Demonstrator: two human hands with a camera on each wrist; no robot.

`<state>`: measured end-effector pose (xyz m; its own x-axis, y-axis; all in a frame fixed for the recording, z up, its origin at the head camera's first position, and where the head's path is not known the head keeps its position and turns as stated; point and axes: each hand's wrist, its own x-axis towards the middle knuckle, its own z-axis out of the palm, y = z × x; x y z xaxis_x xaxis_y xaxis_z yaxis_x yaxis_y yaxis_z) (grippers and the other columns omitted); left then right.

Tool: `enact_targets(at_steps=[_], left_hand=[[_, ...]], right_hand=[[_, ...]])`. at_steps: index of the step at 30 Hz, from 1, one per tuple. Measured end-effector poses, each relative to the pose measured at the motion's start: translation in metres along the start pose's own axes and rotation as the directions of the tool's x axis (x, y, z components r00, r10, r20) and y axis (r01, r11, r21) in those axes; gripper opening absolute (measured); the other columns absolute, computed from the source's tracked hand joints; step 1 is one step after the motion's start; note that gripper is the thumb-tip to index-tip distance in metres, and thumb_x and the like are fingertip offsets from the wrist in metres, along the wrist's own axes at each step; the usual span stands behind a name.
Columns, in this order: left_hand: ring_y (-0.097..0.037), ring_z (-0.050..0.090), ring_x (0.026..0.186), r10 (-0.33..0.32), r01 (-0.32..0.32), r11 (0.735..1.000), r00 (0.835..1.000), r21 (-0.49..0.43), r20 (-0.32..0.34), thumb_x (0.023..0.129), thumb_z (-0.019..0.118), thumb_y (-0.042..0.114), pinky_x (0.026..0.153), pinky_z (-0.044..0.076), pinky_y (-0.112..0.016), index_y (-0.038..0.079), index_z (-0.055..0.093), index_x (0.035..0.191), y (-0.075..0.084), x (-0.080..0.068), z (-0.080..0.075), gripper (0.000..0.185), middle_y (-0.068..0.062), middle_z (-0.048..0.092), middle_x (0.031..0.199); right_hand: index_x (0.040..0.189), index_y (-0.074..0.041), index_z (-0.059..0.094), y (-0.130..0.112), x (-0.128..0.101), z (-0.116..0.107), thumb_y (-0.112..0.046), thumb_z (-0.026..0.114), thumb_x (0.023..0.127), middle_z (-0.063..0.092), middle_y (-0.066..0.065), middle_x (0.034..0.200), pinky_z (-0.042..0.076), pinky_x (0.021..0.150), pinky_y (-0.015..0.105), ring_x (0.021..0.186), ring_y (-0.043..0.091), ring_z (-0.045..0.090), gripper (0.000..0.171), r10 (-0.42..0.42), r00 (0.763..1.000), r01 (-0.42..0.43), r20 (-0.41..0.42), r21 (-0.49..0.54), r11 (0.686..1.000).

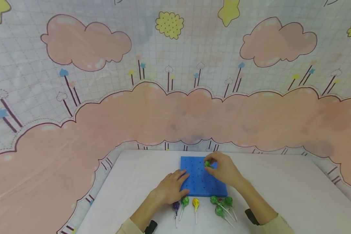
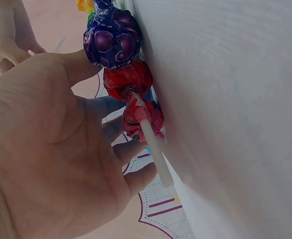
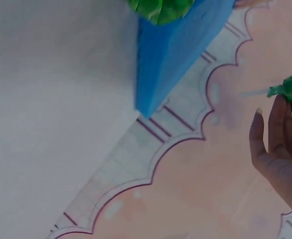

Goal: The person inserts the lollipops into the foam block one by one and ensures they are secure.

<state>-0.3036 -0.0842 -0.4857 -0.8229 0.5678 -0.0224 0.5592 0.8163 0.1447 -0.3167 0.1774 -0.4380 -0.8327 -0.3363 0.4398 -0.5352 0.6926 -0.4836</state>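
A blue board with rows of small holes lies on the white table. Over its far right part, my right hand pinches a green-wrapped lollipop by its head; in the right wrist view the white stick points away from the fingers. My left hand rests at the board's left edge, fingers spread and holding nothing. Near that hand, in the left wrist view, are a purple lollipop and two red-wrapped lollipops, which the hand hides from the head view.
In front of the board lie a green lollipop, a yellow lollipop and, to the right, a cluster of several green lollipops. A cloud-patterned cloth hangs behind the white table.
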Motion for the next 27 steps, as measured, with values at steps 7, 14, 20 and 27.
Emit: enact_targets(at_steps=[7,14,20,27], left_hand=[[-0.030,0.031,0.155,-0.001,0.001,1.000,1.000,0.020,-0.002,0.105,0.054,0.053,0.123,0.032,-0.052,0.017,0.043,0.160,-0.002,0.001,-0.005,0.067,-0.007,0.035,0.168],[-0.030,0.031,0.155,-0.004,0.004,0.999,1.000,0.032,0.006,0.104,0.055,0.053,0.123,0.031,-0.053,0.017,0.044,0.160,-0.003,0.000,-0.006,0.067,-0.006,0.035,0.168],[-0.033,0.030,0.155,-0.012,0.012,0.999,1.000,0.035,-0.006,0.104,0.055,0.053,0.124,0.026,-0.058,0.019,0.044,0.160,-0.003,-0.001,-0.008,0.066,-0.005,0.037,0.168],[-0.033,0.030,0.156,-0.016,0.016,0.999,1.000,0.033,-0.009,0.105,0.054,0.052,0.125,0.024,-0.058,0.019,0.045,0.160,-0.002,-0.003,-0.010,0.065,-0.004,0.037,0.167]], right_hand=[[0.114,-0.010,0.071,0.025,0.014,-0.011,-0.008,0.081,0.090,0.074,0.002,0.104,0.060,0.090,0.052,0.101,0.026,0.073,0.027,0.166,0.981,-0.153,-0.096,0.128,0.980],[0.116,-0.006,0.071,0.033,0.016,-0.011,-0.010,0.077,0.094,0.074,0.010,0.109,0.063,0.087,0.047,0.102,0.031,0.073,0.024,0.297,0.948,-0.275,-0.118,0.168,0.946],[0.114,-0.007,0.071,0.037,0.020,-0.006,-0.011,0.078,0.094,0.074,0.010,0.109,0.063,0.084,0.044,0.100,0.030,0.072,0.022,0.341,0.931,-0.315,-0.129,0.184,0.931],[0.113,-0.008,0.070,0.039,0.024,-0.001,-0.011,0.078,0.093,0.073,0.010,0.109,0.063,0.083,0.043,0.102,0.030,0.072,0.021,0.339,0.932,-0.312,-0.129,0.189,0.931]])
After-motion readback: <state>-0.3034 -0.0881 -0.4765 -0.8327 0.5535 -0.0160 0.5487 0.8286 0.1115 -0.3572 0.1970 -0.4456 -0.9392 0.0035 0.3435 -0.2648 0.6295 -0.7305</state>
